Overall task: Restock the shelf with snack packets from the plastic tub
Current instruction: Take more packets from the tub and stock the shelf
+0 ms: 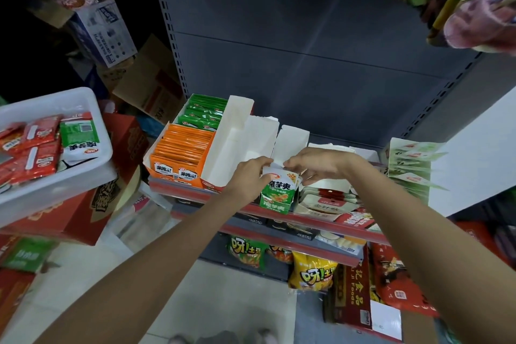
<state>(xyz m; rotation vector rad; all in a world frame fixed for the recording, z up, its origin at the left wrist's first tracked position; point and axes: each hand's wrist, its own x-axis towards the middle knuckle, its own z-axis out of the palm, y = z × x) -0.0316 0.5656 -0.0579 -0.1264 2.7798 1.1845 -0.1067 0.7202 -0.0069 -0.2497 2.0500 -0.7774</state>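
Both my hands hold a small stack of green-and-white snack packets (pixel 277 190) upright at the front edge of the shelf (pixel 279 211). My left hand (pixel 251 176) grips the stack's left side, and my right hand (pixel 318 163) pinches its top from the right. The white plastic tub (pixel 69 170) sits at the left on a red carton, holding red packets and a green-and-white one. Behind my hands on the shelf stand open white display boxes (pixel 237 142), which look empty.
Display boxes full of orange packets (pixel 181 153) and green packets (pixel 203 112) stand at the shelf's left end. Green-white pouches (pixel 410 167) lean at the right. Lower shelves hold chip bags (pixel 312 274). Cardboard cartons (pixel 150 84) pile up at the left beside the shelving.
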